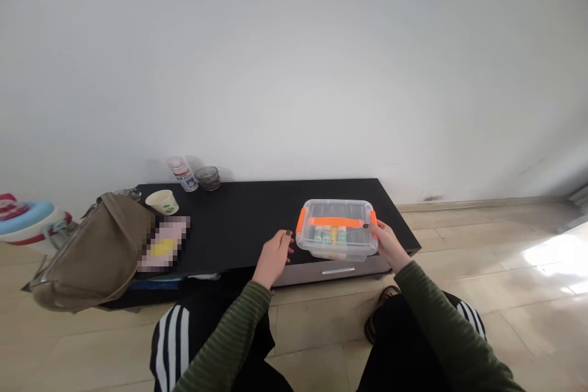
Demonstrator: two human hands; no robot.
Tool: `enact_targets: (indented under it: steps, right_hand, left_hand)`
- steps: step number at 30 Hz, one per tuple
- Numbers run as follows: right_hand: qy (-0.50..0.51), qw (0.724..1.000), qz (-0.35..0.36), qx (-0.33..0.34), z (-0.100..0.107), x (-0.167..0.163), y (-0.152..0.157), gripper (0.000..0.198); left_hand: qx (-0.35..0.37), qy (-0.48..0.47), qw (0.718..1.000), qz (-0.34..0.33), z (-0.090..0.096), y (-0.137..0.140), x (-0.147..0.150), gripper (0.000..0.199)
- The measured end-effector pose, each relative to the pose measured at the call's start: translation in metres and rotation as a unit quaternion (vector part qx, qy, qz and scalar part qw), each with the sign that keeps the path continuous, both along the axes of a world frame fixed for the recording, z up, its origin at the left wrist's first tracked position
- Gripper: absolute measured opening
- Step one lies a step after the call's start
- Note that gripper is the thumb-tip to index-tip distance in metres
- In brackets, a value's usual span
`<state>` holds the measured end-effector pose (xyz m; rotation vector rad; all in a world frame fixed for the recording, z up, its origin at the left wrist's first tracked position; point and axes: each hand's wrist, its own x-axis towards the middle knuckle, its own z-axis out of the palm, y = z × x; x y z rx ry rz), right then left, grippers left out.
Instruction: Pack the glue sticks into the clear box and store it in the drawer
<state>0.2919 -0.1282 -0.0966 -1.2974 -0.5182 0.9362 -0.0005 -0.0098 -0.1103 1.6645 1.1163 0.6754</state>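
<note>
A clear plastic storage box [342, 239] with an orange handle [337, 222] and orange side latches stands near the right end of the black low cabinet [257, 208]. Its lid is on, and through the plastic some green-and-white and yellow items show, too blurred to name. My right hand [386, 242] grips the box's right end, thumb over the orange latch [373, 223]. Just off the left latch [301, 220] is my left hand [274, 255], with loosely bent fingers and nothing visible in it.
Left on the cabinet are a brown bag [94, 251], a paper cup [162, 202], a blurred-out pink packet [163, 248], a spray can [182, 173] and a dark glass bowl [208, 178]. A blue-lidded container [32, 220] is at far left. A white wall rises behind.
</note>
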Motion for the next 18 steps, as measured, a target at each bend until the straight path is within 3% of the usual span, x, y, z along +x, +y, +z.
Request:
enact_targets:
  steps: [2, 5, 7, 9, 11, 13, 18]
  right_hand:
    - [0.015, 0.999, 0.030, -0.006, -0.006, 0.001, 0.018, 0.030]
    - [0.008, 0.995, 0.089, -0.035, -0.011, 0.003, 0.042, 0.034]
    - [-0.051, 0.989, 0.111, -0.087, -0.013, 0.007, 0.054, 0.032]
    - [-0.179, 0.967, 0.107, -0.144, -0.012, 0.013, 0.064, 0.031]
    - [-0.318, 0.927, 0.088, -0.176, -0.011, 0.019, 0.069, 0.038]
    - [-0.396, 0.896, 0.079, -0.184, -0.008, 0.022, 0.072, 0.045]
    - [-0.400, 0.892, 0.105, -0.182, -0.006, 0.023, 0.071, 0.045]
  left_hand:
    - [0.021, 0.039, 0.999, -0.024, 0.019, 0.023, 0.004, 0.045]
    - [0.015, 0.121, 0.992, -0.038, 0.032, 0.056, 0.015, 0.049]
    - [0.026, 0.149, 0.988, -0.028, 0.033, 0.074, 0.024, 0.050]
    - [0.039, 0.155, 0.987, -0.021, 0.031, 0.086, 0.030, 0.046]
    - [0.044, 0.162, 0.986, -0.025, 0.028, 0.091, 0.034, 0.045]
    - [0.050, 0.177, 0.982, -0.036, 0.027, 0.092, 0.035, 0.048]
    - [0.066, 0.185, 0.979, -0.057, 0.025, 0.092, 0.032, 0.050]
